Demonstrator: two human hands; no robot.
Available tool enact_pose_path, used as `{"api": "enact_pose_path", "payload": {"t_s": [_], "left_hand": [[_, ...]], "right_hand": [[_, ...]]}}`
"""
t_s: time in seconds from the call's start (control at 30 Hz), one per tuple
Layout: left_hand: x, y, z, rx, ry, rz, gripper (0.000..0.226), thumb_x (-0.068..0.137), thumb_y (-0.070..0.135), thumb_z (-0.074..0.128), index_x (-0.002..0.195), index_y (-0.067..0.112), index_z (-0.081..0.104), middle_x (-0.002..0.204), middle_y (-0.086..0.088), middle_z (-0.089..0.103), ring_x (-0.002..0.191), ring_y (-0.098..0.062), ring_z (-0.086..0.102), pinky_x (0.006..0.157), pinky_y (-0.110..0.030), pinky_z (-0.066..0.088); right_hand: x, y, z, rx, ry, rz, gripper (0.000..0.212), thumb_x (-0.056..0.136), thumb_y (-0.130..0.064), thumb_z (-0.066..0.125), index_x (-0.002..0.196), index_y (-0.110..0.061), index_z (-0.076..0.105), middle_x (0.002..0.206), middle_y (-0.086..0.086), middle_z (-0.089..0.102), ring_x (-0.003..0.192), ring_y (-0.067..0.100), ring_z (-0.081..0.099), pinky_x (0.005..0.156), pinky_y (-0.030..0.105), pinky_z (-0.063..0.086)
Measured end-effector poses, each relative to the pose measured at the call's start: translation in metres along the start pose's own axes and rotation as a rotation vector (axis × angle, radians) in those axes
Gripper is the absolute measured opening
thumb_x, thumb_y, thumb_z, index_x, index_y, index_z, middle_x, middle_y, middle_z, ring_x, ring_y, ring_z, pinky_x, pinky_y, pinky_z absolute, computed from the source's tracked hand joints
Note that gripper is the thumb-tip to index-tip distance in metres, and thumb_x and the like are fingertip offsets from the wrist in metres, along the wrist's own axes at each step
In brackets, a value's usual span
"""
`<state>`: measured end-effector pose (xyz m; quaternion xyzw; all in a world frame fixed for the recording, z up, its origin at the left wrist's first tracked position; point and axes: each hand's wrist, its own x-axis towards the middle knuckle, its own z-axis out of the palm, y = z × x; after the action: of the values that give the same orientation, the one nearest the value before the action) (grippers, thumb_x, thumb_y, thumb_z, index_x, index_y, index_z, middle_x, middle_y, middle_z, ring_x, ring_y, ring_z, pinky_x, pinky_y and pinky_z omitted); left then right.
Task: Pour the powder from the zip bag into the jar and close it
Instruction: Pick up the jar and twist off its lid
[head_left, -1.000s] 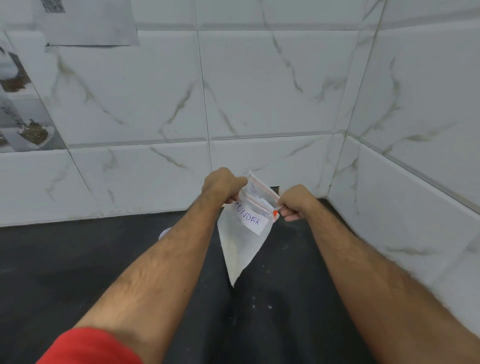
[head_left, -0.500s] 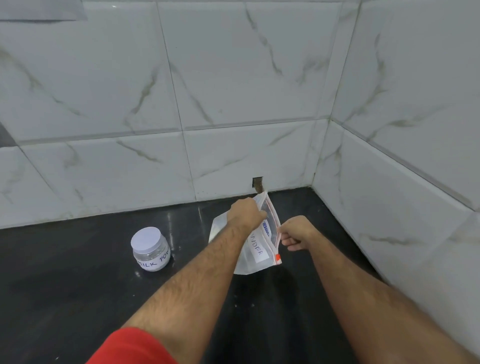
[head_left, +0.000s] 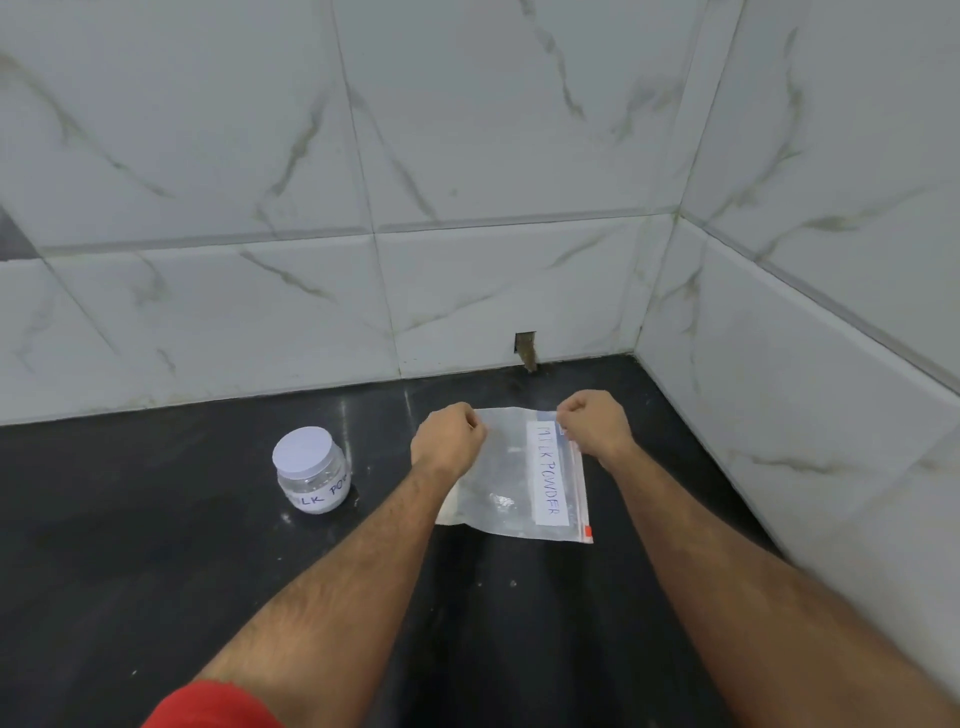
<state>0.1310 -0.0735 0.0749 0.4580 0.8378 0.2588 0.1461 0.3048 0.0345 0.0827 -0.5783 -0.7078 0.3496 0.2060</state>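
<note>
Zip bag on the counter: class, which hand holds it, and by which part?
Both hands hold the clear plastic zip bag labelled milk powder: left hand pinches its far left corner, right hand its far right corner by the zip strip.

I note: zip bag (head_left: 511, 475) clear crinkled plastic; jar (head_left: 311, 470) clear, white lid; surface (head_left: 156, 545) glossy black; wall tiles (head_left: 467, 130) glossy marble-look.

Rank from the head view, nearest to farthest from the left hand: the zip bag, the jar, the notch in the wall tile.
1. zip bag: the left hand pinches its far left corner.
2. jar: on the counter, to the hand's left.
3. notch in the wall tile: beyond, toward the right.
</note>
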Motion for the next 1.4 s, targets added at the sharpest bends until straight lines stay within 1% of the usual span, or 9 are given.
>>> {"api": "enact_pose_path", "payload": {"t_s": [0.2, 0.53, 0.67, 0.77, 0.9, 0.97, 1.07, 1.2, 1.4], "left_hand": [[-0.006, -0.053, -0.054, -0.023, 0.152, 0.027, 0.007, 0.091, 0.027, 0.060, 0.090, 0.024, 0.066, 0.087, 0.008, 0.070, 0.081, -0.014, 0.064, 0.070, -0.029, 0.047], [-0.026, -0.183, -0.129, -0.163, 0.308, -0.195, 0.029, 0.090, 0.031, 0.064, 0.115, 0.017, 0.067, 0.114, -0.001, 0.070, 0.099, -0.016, 0.064, 0.086, -0.029, 0.049], [-0.029, -0.220, -0.127, -0.310, 0.220, -0.350, 0.040, 0.090, 0.026, 0.065, 0.128, 0.015, 0.061, 0.128, -0.005, 0.067, 0.116, -0.020, 0.061, 0.097, -0.030, 0.046], [-0.029, -0.234, -0.119, -0.438, 0.044, -0.412, 0.055, 0.090, 0.017, 0.066, 0.143, 0.013, 0.049, 0.144, -0.011, 0.056, 0.129, -0.025, 0.054, 0.106, -0.046, 0.048], [-0.029, -0.235, -0.110, -0.512, -0.102, -0.376, 0.073, 0.086, 0.007, 0.071, 0.150, 0.012, 0.038, 0.144, -0.003, 0.051, 0.121, -0.023, 0.056, 0.093, -0.040, 0.055], [-0.028, -0.233, -0.107, -0.523, -0.154, -0.327, 0.076, 0.083, 0.004, 0.072, 0.150, 0.013, 0.037, 0.144, 0.002, 0.054, 0.118, -0.028, 0.061, 0.083, -0.034, 0.053], [-0.029, -0.234, -0.101, -0.537, -0.175, -0.289, 0.074, 0.085, 0.002, 0.070, 0.150, 0.015, 0.038, 0.144, -0.004, 0.057, 0.119, -0.034, 0.062, 0.088, -0.043, 0.054], [-0.034, -0.236, -0.097, -0.522, -0.101, -0.284, 0.068, 0.085, 0.010, 0.075, 0.147, 0.017, 0.045, 0.138, -0.004, 0.062, 0.120, -0.027, 0.062, 0.100, -0.047, 0.053], [-0.038, -0.226, -0.107, -0.593, -0.150, -0.235, 0.059, 0.084, 0.027, 0.078, 0.138, 0.022, 0.054, 0.116, 0.000, 0.069, 0.094, -0.018, 0.067, 0.067, -0.032, 0.055]], "right_hand": [[-0.018, -0.058, 0.059, 0.078, -0.171, -0.169, 0.010, 0.087, -0.011, 0.066, 0.092, -0.016, 0.072, 0.091, -0.001, 0.070, 0.092, 0.020, 0.068, 0.073, 0.032, 0.058], [-0.045, -0.115, 0.177, 0.067, -0.448, -0.245, 0.042, 0.086, -0.012, 0.073, 0.127, -0.012, 0.063, 0.116, 0.008, 0.067, 0.097, 0.020, 0.063, 0.085, 0.035, 0.055], [-0.048, -0.120, 0.209, 0.027, -0.487, -0.229, 0.063, 0.082, -0.011, 0.078, 0.139, -0.016, 0.052, 0.136, 0.011, 0.059, 0.111, 0.023, 0.062, 0.088, 0.028, 0.049], [-0.049, -0.122, 0.225, 0.011, -0.543, -0.207, 0.081, 0.078, -0.006, 0.080, 0.148, -0.015, 0.041, 0.148, 0.013, 0.050, 0.125, 0.027, 0.057, 0.094, 0.029, 0.049], [-0.052, -0.124, 0.238, 0.017, -0.593, -0.178, 0.093, 0.077, 0.001, 0.078, 0.154, -0.015, 0.029, 0.156, 0.011, 0.042, 0.131, 0.030, 0.052, 0.080, 0.026, 0.051], [-0.054, -0.124, 0.244, 0.023, -0.596, -0.190, 0.086, 0.076, 0.003, 0.077, 0.150, -0.013, 0.034, 0.150, 0.010, 0.049, 0.125, 0.027, 0.056, 0.087, 0.034, 0.057], [-0.059, -0.122, 0.251, 0.064, -0.579, -0.178, 0.075, 0.077, 0.004, 0.075, 0.142, -0.013, 0.043, 0.141, 0.008, 0.057, 0.123, 0.025, 0.057, 0.106, 0.045, 0.050], [-0.068, -0.113, 0.252, 0.115, -0.535, -0.195, 0.068, 0.080, -0.004, 0.078, 0.140, -0.015, 0.048, 0.141, 0.004, 0.059, 0.122, 0.022, 0.059, 0.106, 0.040, 0.050], [-0.075, -0.094, 0.228, 0.224, -0.520, -0.219, 0.068, 0.077, -0.012, 0.082, 0.137, -0.021, 0.052, 0.135, -0.001, 0.062, 0.116, 0.019, 0.062, 0.103, 0.042, 0.052]]}}
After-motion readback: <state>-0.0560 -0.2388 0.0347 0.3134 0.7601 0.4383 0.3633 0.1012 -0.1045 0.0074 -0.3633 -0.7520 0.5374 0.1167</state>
